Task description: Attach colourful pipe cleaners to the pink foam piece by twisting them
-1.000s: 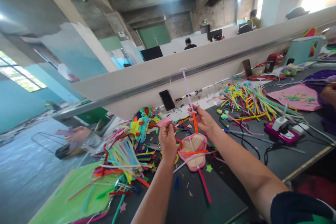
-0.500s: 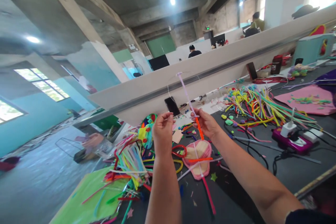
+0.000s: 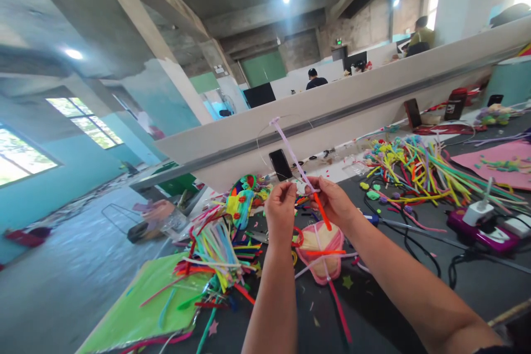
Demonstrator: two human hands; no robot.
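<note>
My right hand point(image 3: 334, 201) grips a pipe-cleaner stem point(image 3: 290, 150), fuzzy lilac above and orange below. The stem tilts up to the left, and a fine, pale wire point(image 3: 257, 141) loops from its top down toward my hands. My left hand point(image 3: 281, 207) is closed in a pinch close beside the right fingertips; the wire seems to run into it, though its end is hidden. Below them on the dark table lies a pink and cream fuzzy shape point(image 3: 319, 274), crossed by an orange strip and a lilac strip. Red-handled scissors point(image 3: 297, 237) are partly covered by my left wrist.
Pipe-cleaner bundles lie left point(image 3: 213, 254) and right point(image 3: 423, 171). A green sheet point(image 3: 141, 304) covers the left front. A phone point(image 3: 280, 165) leans on the white partition point(image 3: 232, 146). A purple power strip point(image 3: 483, 232) with cables sits right. People sit beyond the partition.
My hands have come closer together, the left fingertips now near the right ones. The stem tilts further left. The whole view has shifted slightly.
</note>
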